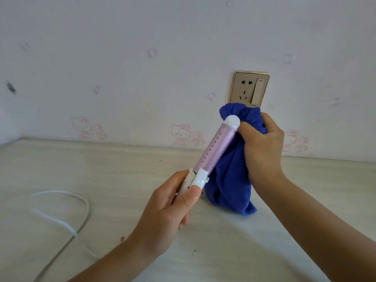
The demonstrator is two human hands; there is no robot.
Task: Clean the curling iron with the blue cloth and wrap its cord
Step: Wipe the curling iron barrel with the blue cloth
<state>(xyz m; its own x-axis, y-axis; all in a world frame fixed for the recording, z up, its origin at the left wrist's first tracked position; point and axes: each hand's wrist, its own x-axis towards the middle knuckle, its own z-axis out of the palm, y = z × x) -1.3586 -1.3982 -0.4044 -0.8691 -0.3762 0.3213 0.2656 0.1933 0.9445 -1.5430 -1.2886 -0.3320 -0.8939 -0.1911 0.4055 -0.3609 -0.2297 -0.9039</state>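
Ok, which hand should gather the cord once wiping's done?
Probably the right hand: dropping the blue cloth frees it, while the left hand keeps the curling iron handle; the cord lies loose.

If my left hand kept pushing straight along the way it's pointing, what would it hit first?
Probably the blue cloth bunched in the right hand, since the left hand aims the curling iron up toward it; behind that, the wall socket. Depth is unclear.

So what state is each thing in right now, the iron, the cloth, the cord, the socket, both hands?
Curling iron: held up off the table, tilted, tip toward the wall.
Blue cloth: bunched, pressed against the barrel, lower end hanging down to the table.
Cord: loose on the table, not wrapped.
Wall socket: nothing plugged in.
Left hand: closed on the iron's handle.
Right hand: closed on the cloth.
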